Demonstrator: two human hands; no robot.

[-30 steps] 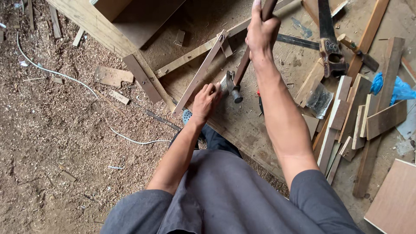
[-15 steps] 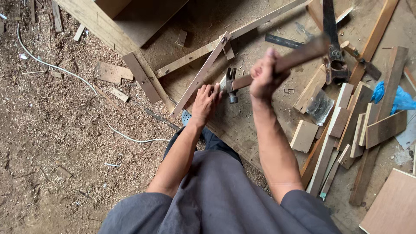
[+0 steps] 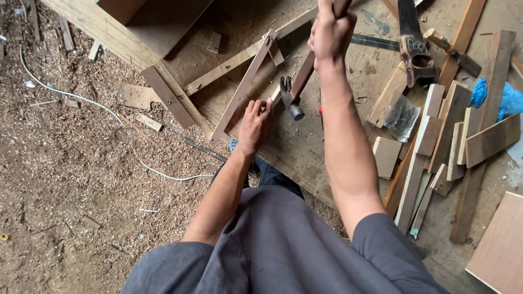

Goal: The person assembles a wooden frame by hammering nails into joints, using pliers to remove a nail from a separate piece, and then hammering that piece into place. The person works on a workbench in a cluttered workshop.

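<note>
Hammer [image 3: 294, 95]: wooden handle, steel claw head

1 small clear plastic packet [image 3: 402, 115], crumpled, dark contents, lying among wood offcuts at right; no labels, signs, screens.

A claw hammer [image 3: 294, 92] with a wooden handle hangs head-down just beside the long wooden strip [image 3: 243, 87], which lies slanted.

A white cord [image 3: 81, 100] snakes over the sawdust floor [image 3: 65, 207], a blue bag [image 3: 504, 98] sits by a pile of wood scraps [image 3: 452, 147] — and a clear plastic bag [image 3: 402, 115] lies near a hand saw [image 3: 411, 43].
</note>
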